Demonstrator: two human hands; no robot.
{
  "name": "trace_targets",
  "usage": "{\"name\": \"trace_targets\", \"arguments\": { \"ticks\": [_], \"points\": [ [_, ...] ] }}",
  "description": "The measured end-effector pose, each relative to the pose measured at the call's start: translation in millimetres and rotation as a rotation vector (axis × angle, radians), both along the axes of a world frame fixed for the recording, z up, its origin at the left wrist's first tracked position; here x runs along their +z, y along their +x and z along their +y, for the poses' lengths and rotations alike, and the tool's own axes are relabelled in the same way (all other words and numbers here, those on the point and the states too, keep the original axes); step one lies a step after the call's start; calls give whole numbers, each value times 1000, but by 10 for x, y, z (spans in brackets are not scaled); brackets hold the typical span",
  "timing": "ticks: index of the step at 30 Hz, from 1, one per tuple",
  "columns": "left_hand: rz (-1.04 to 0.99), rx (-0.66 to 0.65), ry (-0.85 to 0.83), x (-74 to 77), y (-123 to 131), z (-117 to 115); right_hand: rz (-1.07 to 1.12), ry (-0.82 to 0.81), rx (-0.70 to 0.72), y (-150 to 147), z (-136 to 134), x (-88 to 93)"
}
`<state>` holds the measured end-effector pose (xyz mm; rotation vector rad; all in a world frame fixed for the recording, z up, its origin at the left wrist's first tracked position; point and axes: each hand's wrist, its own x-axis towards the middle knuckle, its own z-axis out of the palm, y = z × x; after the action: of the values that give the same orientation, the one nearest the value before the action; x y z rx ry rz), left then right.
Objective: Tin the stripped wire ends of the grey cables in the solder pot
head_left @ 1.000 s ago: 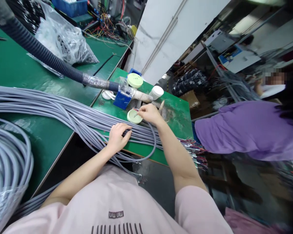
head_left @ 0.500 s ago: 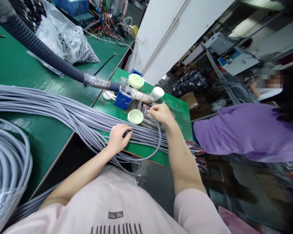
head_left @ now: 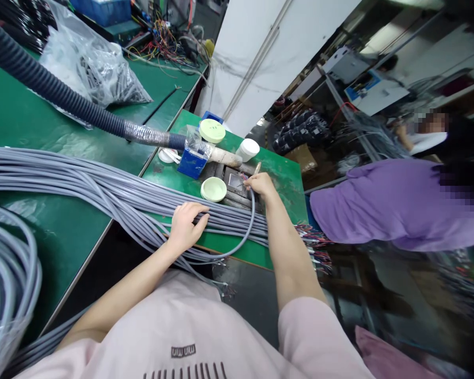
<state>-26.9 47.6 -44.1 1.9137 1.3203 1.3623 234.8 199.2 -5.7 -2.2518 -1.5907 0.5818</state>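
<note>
My right hand [head_left: 260,184] is closed on a grey cable [head_left: 253,210] near its end. The thin wire ends point left from the fingertips, over a small square pot with a shiny metal surface [head_left: 236,181]; whether they touch it I cannot tell. From this hand the cable loops down and back to the left. My left hand [head_left: 187,223] lies on a thick bundle of grey cables [head_left: 130,195], its thumb apart from the fingers. Just left of the pot sits a round, pale green dish [head_left: 214,190].
A ribbed hose [head_left: 82,100] ends in a pale nozzle beside the pot, resting on a blue box [head_left: 191,162]. Behind are a white cup [head_left: 249,149] and a pale green lid [head_left: 212,130]. Coiled cable [head_left: 8,268] lies at left. A person in purple [head_left: 379,205] is at right.
My right hand has carried the cable end from the edge of the green dish rightward over the square pot. My left hand stays on the bundle. The camera view has shifted slightly.
</note>
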Motion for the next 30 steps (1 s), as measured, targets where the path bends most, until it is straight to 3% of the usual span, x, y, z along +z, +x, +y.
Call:
{"name": "trace_targets", "arguments": {
  "ticks": [5, 9, 13, 17, 21, 23, 26, 30],
  "points": [
    [-1, 1, -5, 11, 7, -2, -2, 11, -1, -5, 6, 23],
    [-1, -4, -17, 19, 0, -1, 76, 52, 12, -30, -107, 163],
    [-64, -7, -26, 12, -8, 6, 212, 140, 112, -233, -464, 445],
    [-398, -37, -80, 68, 75, -15, 557, 285, 251, -646, -1004, 632],
    [-946, -213, -390, 209, 297, -52, 841, 303, 267, -1007, -1431, 564],
    [-1119, -250, -457, 279, 415, -82, 925, 324, 256, -1105, -1543, 502],
    [-1187, -251, -455, 341, 530, -146, 1000, 358, 220, -1152, -1638, 452],
    [-1056, -167, -291, 345, 497, -192, 1038, 326, 229, -1113, -1782, 437]
  ]
}}
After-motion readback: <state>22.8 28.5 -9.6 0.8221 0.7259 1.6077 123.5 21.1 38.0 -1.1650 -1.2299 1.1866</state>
